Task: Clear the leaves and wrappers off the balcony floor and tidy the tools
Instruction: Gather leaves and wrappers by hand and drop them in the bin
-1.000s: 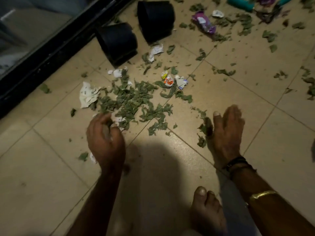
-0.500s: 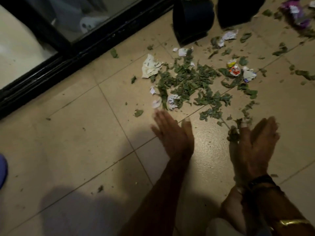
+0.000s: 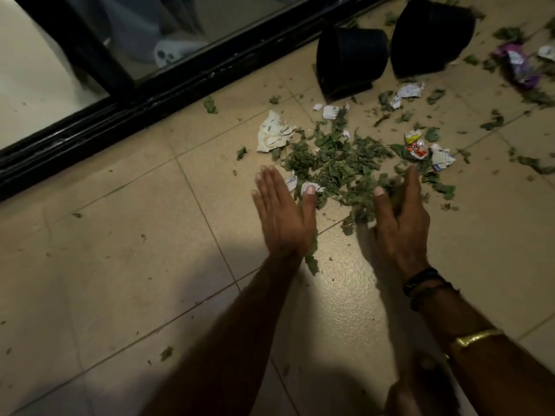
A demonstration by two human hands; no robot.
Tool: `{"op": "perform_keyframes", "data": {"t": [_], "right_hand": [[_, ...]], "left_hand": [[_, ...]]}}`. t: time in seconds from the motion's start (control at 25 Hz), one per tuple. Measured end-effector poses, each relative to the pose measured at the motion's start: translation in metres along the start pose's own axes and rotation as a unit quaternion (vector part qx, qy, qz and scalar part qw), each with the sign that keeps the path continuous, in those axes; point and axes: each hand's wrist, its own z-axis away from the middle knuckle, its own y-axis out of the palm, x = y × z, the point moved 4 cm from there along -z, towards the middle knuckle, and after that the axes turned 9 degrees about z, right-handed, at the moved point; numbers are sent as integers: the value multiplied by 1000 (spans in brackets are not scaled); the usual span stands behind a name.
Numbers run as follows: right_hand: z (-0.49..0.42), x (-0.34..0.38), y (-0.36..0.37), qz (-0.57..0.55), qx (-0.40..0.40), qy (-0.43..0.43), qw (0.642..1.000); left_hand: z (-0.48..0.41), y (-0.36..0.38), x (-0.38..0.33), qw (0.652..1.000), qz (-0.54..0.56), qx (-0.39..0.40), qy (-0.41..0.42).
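Note:
A heap of green leaf bits (image 3: 336,163) lies on the beige tiled floor, mixed with torn white paper (image 3: 271,135) and a red-orange wrapper (image 3: 417,150). My left hand (image 3: 282,214) is flat and open, its edge at the heap's near left side. My right hand (image 3: 401,217) is open at the heap's near right side, fingers among the leaves. Both palms face each other across the pile's near part. A purple wrapper (image 3: 518,66) lies at the far right.
Two black plastic pots (image 3: 350,60) (image 3: 429,34) lie tipped over behind the heap. A black sliding-door frame (image 3: 144,97) runs along the left. Loose leaves scatter to the right (image 3: 534,163). My foot (image 3: 420,394) shows at the bottom.
Both hands have moved forward to the heap and closer together, pushing stray leaves toward it. The left hand, curled a second ago, is now flat.

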Motion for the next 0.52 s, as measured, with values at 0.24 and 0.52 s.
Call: {"op": "perform_keyframes", "data": {"t": [0.24,0.52], "right_hand": [[-54,-63,-50,110,-60,126,984],[-79,-9,15,101,68,-89,988]], "left_hand": [[-85,-56,65,989,-34,-95,-108],[-91,-7,1,990,-68,43,112]]}}
